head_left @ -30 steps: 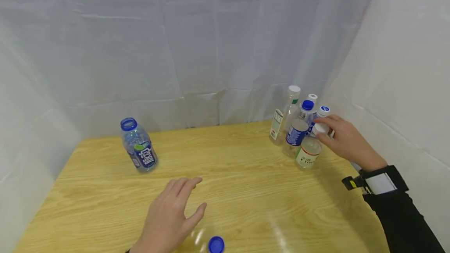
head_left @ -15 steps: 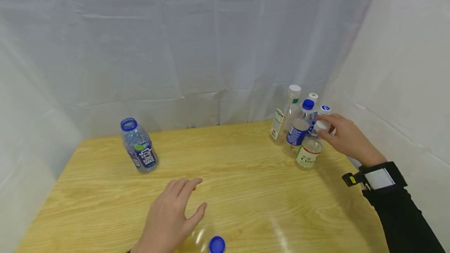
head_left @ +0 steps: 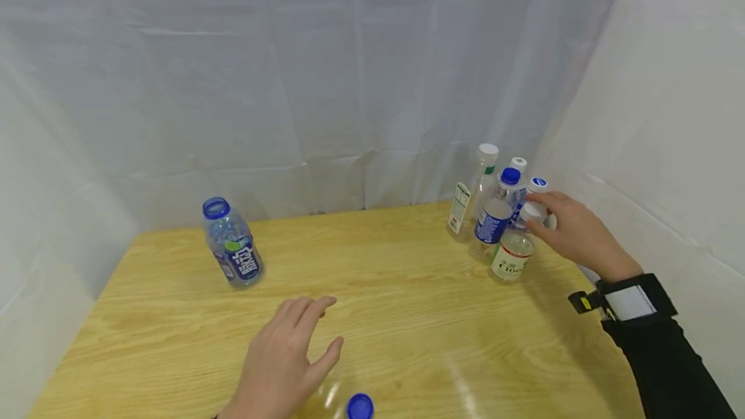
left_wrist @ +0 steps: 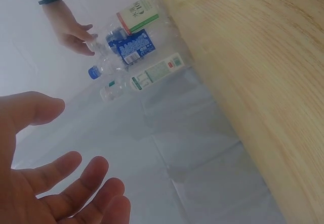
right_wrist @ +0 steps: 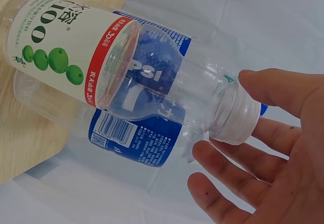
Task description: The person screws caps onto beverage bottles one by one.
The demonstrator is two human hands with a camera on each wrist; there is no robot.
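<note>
My right hand (head_left: 576, 235) is at the white cap of a clear plastic bottle (head_left: 508, 264) with a cream label. In the right wrist view the thumb lies along one side of the bottle's cap (right_wrist: 236, 115) and the index finger passes behind it. The other fingers are loosely bent; how firmly they grip does not show. The bottle stands upright on the table. My left hand (head_left: 282, 357) hovers over the near part of the table, thumb and fingers spread, holding nothing. A loose blue cap (head_left: 360, 407) lies just right of it.
Several bottles crowd beside the held one: a blue-capped bottle (head_left: 491, 228), a tall bottle (head_left: 464, 212) and a white-and-blue-capped bottle (head_left: 537, 184). An uncapped blue-tinted bottle (head_left: 235, 251) stands at the left. White sheets (head_left: 326, 83) hang behind the wooden table (head_left: 372, 264).
My right hand's fingertips have shifted very slightly to the right at the white cap. The left hand, the bottles and the loose blue cap have stayed in place.
</note>
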